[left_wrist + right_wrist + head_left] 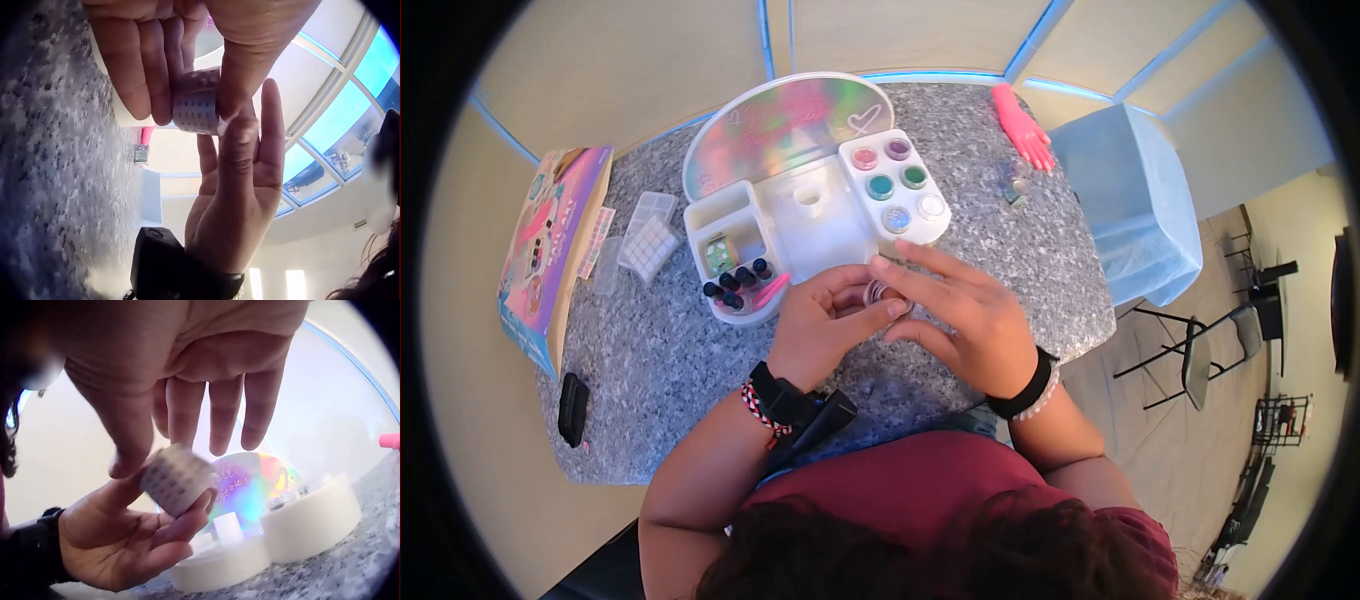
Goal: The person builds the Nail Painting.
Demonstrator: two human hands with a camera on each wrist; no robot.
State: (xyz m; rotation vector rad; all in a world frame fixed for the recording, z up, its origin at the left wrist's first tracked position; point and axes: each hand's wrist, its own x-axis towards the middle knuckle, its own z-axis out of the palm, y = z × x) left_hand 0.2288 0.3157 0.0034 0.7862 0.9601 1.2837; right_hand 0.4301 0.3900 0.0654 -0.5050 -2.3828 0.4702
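Note:
My left hand (815, 325) pinches a small pale roll (199, 103) between thumb and fingers. The roll is a short cylinder marked with rows of small dark dots; in the head view it shows as a ring (878, 292), partly covered by the fingers. Right beside it is my right hand (970, 315), its fingers extended over the roll and its thumb below. From the right wrist view, the roll (178, 480) rests in the fingers of the left hand (125, 540), while the right hand's fingers (222, 419) hang fairly straight above and behind it.
Beyond the hands stands a white case (820, 225) with a shiny lid (785, 125), several glitter pots and dark-capped bottles (735, 280). A box (550, 250) and clear trays (650, 235) lie left, a black object (573, 410) nearer. A pink model hand (1022, 128) lies at the back right.

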